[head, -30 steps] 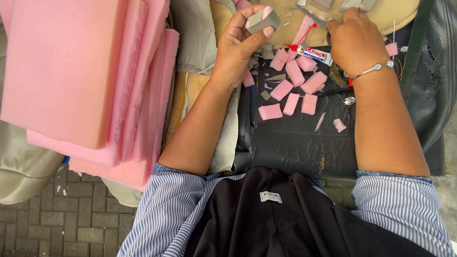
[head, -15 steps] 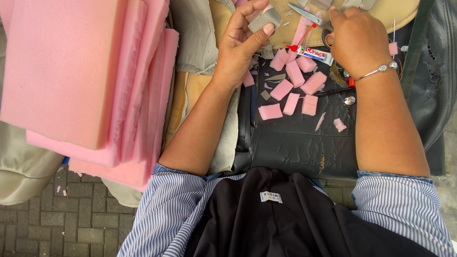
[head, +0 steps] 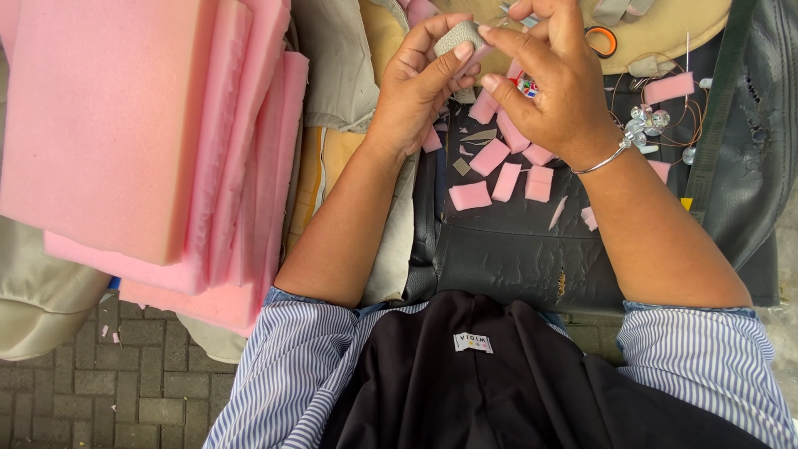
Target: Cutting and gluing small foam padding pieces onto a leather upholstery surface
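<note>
Holding a small grey fabric-covered piece (head: 459, 37) pinched in my left hand (head: 418, 91) with my right hand (head: 549, 83) fingertips closed on it, I judge most cut pink foam pieces (head: 490, 156) on the dark surface (head: 515, 249) still unwrapped.

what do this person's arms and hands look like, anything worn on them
Both forearms are bare, with blue-and-white striped shirt sleeves pushed up to about the elbows. The left hand wears nothing that shows. The right hand has a thin silver bangle at the wrist and a ring with a pale stone on one finger. A black garment covers the chest.
</note>
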